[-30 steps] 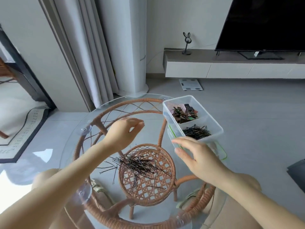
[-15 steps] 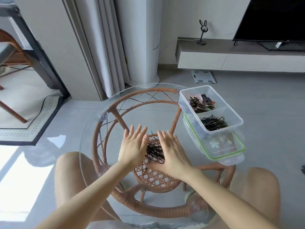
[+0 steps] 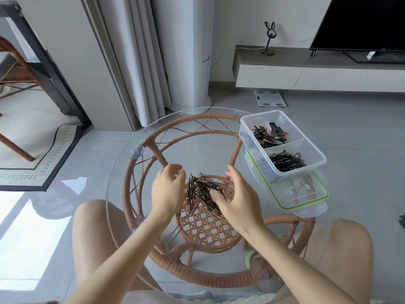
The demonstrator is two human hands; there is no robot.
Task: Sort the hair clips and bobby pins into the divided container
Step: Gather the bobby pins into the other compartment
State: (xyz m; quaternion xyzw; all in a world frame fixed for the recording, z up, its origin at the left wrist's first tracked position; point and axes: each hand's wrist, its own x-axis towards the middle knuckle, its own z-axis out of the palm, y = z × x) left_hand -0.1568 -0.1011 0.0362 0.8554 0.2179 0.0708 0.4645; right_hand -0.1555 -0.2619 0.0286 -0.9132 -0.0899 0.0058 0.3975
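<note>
Both hands cup a heap of black bobby pins (image 3: pixel 202 191) on the glass tabletop (image 3: pixel 122 172). Left hand (image 3: pixel 167 190) and right hand (image 3: pixel 237 198) press its sides, fingers curled, partly open. Divided container (image 3: pixel 282 142) at right: hair clips (image 3: pixel 270 133) far compartment, pins near one.

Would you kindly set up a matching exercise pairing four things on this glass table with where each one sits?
Things:
1. hair clips
2. boxed pins
3. loose pins
4. lid

Places:
A. under the container
B. far compartment
C. between the left hand and right hand
D. near compartment

Pairs: 1-B, 2-D, 3-C, 4-A
</note>
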